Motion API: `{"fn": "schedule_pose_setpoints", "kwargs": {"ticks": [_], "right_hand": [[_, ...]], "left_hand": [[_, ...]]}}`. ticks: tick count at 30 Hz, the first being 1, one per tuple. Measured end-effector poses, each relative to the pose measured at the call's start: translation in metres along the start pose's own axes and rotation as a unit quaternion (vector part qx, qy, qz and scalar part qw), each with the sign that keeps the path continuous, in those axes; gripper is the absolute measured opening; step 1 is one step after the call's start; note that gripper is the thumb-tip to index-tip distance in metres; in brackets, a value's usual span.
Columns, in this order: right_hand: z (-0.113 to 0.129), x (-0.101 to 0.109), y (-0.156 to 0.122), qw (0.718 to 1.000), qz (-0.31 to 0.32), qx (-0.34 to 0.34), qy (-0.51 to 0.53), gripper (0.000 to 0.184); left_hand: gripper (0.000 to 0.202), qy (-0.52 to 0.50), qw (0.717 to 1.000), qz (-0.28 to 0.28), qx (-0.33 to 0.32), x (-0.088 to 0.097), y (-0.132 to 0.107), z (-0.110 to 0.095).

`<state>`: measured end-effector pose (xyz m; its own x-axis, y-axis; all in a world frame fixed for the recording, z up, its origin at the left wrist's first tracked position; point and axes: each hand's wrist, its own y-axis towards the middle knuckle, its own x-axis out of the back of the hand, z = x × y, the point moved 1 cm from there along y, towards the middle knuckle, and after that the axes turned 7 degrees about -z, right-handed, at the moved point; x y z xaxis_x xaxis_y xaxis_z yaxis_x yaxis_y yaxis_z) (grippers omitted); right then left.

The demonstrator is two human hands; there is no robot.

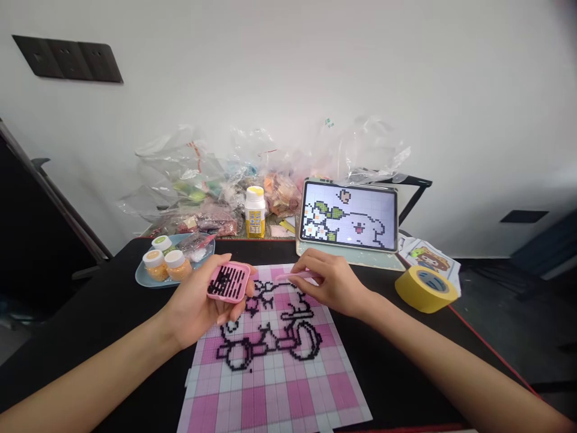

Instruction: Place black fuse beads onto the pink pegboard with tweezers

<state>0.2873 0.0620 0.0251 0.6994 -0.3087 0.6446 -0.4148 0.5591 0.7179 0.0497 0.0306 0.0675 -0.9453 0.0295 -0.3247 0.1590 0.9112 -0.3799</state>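
Observation:
My left hand (193, 300) holds a small pink bead tray (234, 282) with rows of black beads lying in its grooves. Pinched in my right hand (331, 282) is a pair of pink tweezers (288, 276), its tip over the upper part of the pegboard. The pegboard (256, 403) has pink and white checks and lies flat on the black table. On it, a black bead outline (270, 343) forms a scooter-like shape with two wheels. The tray is held above the board's upper left side. Whether a bead is at the tweezers' tip is too small to tell.
Behind the board, a tablet (349, 213) displays a pixel pattern. A blue plate (144, 279) with several bead jars stands at left. A yellow tape roll (412, 291) sits at right beside printed cards (444, 264). A white bottle (255, 210) and plastic bags (193, 174) line the back.

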Motion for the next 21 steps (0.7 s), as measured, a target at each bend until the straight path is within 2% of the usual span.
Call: {"fn": "schedule_pose_setpoints", "kwargs": {"ticks": [6, 15, 21], "right_hand": [[-0.005, -0.007, -0.010, 0.999, -0.034, -0.002, -0.009, 0.031], [-0.009, -0.002, -0.018, 0.996, -0.054, 0.002, -0.071, 0.029], [-0.008, 0.002, -0.017, 0.994, -0.080, -0.014, -0.071, 0.025]], "left_hand": [[0.048, 0.007, 1.000, 0.009, 0.007, 0.017, 0.003, 0.012], [0.044, 0.010, 0.999, 0.022, 0.023, 0.018, 0.006, 0.017], [0.043, 0.020, 0.999, 0.022, 0.044, 0.016, 0.006, 0.020]]}}
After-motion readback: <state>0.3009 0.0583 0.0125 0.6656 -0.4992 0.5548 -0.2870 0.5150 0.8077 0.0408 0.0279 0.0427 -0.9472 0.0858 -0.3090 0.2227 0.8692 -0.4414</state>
